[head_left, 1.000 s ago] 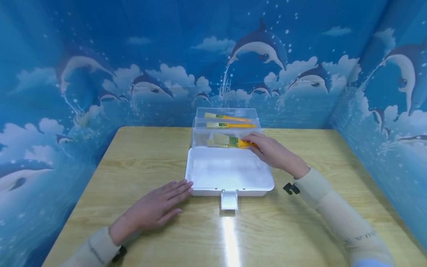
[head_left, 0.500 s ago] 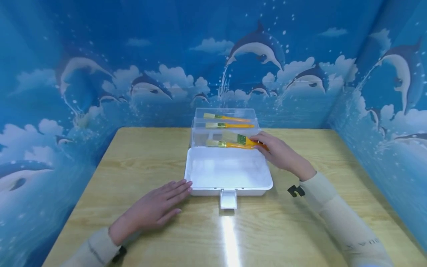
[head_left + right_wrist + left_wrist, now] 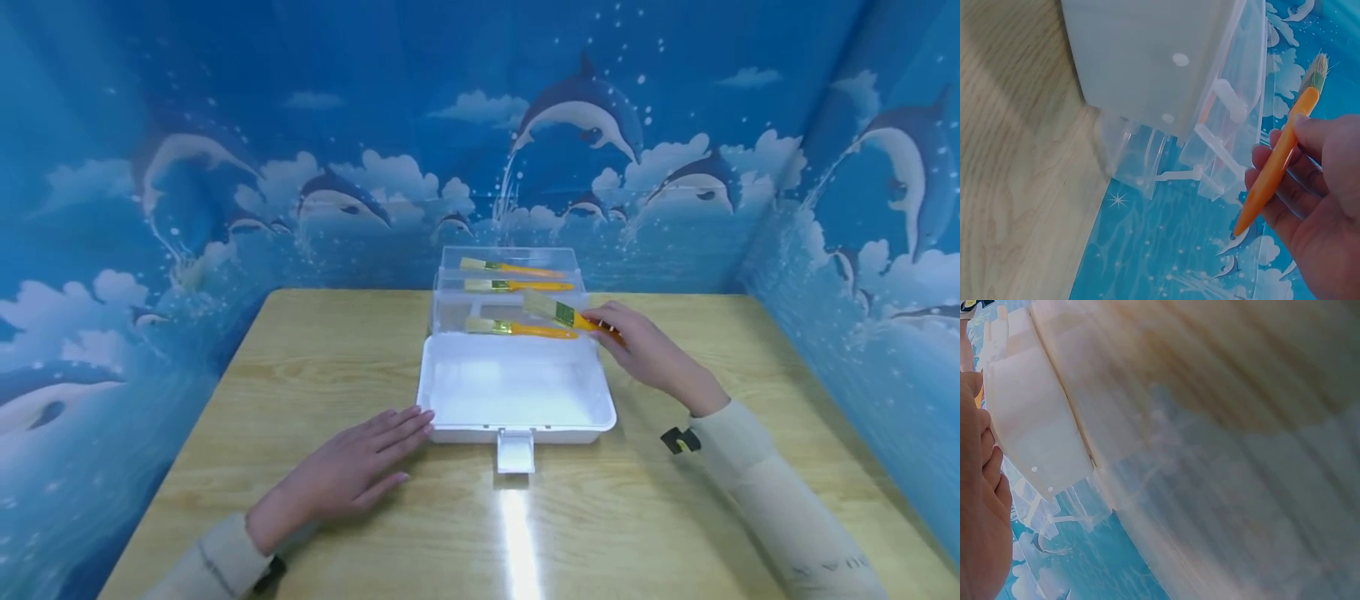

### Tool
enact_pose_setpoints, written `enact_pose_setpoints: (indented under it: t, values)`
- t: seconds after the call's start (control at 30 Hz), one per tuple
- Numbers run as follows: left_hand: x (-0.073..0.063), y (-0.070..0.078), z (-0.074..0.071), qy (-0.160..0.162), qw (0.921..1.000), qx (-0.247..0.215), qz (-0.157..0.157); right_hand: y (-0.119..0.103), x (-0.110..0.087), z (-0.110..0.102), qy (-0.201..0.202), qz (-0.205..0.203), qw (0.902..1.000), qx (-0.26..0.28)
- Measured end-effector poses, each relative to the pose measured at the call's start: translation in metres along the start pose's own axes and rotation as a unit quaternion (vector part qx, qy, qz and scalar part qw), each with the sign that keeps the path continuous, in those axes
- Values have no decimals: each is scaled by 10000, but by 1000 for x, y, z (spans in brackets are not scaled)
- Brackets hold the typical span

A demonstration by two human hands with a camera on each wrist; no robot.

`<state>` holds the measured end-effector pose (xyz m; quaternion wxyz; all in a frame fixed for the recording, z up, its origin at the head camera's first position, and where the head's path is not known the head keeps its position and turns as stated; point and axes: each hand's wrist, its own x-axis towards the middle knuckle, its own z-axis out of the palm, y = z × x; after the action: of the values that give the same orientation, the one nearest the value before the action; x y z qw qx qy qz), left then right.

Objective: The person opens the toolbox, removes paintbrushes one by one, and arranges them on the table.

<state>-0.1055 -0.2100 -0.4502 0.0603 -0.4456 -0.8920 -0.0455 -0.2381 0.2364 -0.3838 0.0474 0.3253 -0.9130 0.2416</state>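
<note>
My right hand (image 3: 641, 346) pinches a wide paintbrush (image 3: 567, 315) by its orange handle, above the right side of the clear trays. In the right wrist view the orange handle (image 3: 1277, 164) lies between thumb and fingers, bristles pointing up. A white box (image 3: 517, 383) stands open on the table, its latch (image 3: 515, 452) hanging at the front. My left hand (image 3: 352, 458) rests flat, its fingertips touching the box's front left corner. Another paintbrush (image 3: 521, 329) lies in the lowest clear tray. Higher up lie a middle brush (image 3: 517, 286) and a thin top brush (image 3: 512, 267).
Clear stepped trays (image 3: 452, 314) rise behind the box, and white hinge arms (image 3: 1219, 150) link them at the side. The wooden table (image 3: 337, 350) meets a blue dolphin-print curtain (image 3: 375, 100) at its back and sides.
My right hand has moved right, lifting the wide paintbrush away from the lowest tray and uncovering the brush lying there. The left hand stays in place.
</note>
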Motion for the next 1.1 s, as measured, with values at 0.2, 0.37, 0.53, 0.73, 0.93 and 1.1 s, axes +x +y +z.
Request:
enact_pose_setpoints:
  t: [0.2, 0.37, 0.53, 0.73, 0.93, 1.1]
  values:
    - [-1, 0, 2, 110, 9999, -73, 110, 7, -8, 1, 80, 128, 9999, 5]
    - [-1, 1, 3, 72, 9998, -119, 114, 10, -16, 0, 232, 144, 9996, -35]
    - [0, 1, 2, 24, 9998, -141, 122, 16, -23, 0, 398, 157, 9991, -8]
    - [1, 0, 1, 51, 9998, -103, 178, 24, -27, 1, 610, 158, 9980, -29]
    - [1, -1, 1, 54, 9999, -55, 126, 28, -27, -1, 792, 290, 9964, 63]
    - [-1, -2, 2, 63, 10000, -11, 77, 32, -26, -1, 864, 444, 9952, 104]
